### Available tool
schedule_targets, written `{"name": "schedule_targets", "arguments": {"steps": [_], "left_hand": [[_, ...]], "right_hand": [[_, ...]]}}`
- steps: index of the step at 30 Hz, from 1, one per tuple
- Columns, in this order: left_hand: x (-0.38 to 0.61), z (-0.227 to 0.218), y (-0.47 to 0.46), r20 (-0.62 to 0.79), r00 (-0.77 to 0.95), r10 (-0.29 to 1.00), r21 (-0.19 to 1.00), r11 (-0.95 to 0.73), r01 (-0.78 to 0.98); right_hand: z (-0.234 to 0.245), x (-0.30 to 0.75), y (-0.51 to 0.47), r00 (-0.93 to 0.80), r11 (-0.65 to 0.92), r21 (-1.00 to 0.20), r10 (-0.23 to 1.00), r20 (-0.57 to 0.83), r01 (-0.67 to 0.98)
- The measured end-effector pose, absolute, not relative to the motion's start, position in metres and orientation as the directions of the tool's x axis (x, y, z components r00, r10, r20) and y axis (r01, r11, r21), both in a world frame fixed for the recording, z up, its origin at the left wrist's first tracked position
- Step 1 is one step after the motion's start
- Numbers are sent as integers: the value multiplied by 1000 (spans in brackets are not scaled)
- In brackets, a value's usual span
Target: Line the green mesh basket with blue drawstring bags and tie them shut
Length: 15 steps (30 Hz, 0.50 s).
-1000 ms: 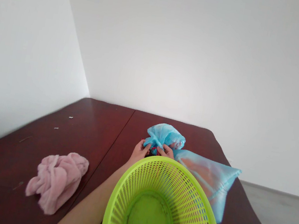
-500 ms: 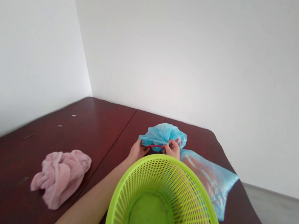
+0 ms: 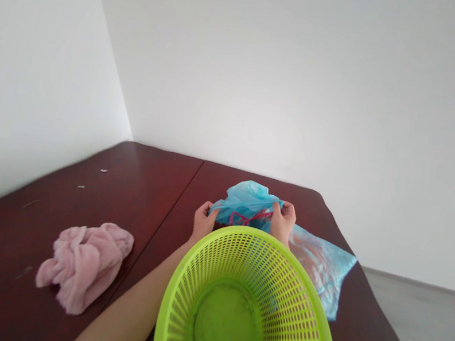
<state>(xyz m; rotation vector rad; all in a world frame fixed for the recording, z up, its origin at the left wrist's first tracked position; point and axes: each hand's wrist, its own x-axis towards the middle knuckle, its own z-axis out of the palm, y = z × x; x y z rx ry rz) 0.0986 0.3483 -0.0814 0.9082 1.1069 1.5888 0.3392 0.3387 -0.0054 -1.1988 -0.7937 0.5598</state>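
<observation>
The left hand [image 3: 203, 222] and the right hand [image 3: 283, 222] pinched the two ends of a crinkly blue plastic bag [image 3: 246, 204] with thin red strings [image 3: 251, 217]. The bag lay long from left to right, above a dark red wooden table [image 3: 154, 193], just past a round green plastic basket [image 3: 211, 267].

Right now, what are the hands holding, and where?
The left hand and right hand hold a blue bag by its opposite edges.

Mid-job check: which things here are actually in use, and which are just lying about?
In use: left hand, right hand, crumpled blue plastic bag, red cord on it.
Lying about: lime-green plastic basket, flatter blue plastic bag, pink towel.
</observation>
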Motion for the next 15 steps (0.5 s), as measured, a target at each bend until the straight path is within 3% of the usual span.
{"name": "schedule_targets", "arguments": {"steps": [6,13,15], "left_hand": [[92,-80,356,120,-446,887,958,-221,-182],[84,-74,350,203,-656,727,958,-287,-21],[83,-73,341,271,-612,743,953,-297,62]], "right_hand": [[24,358,326,731,406,-913,635,251,-39],[53,348,308,538,328,-909,830,147,-257],[59,342,305,423,295,-919,891,167,-260]]}}
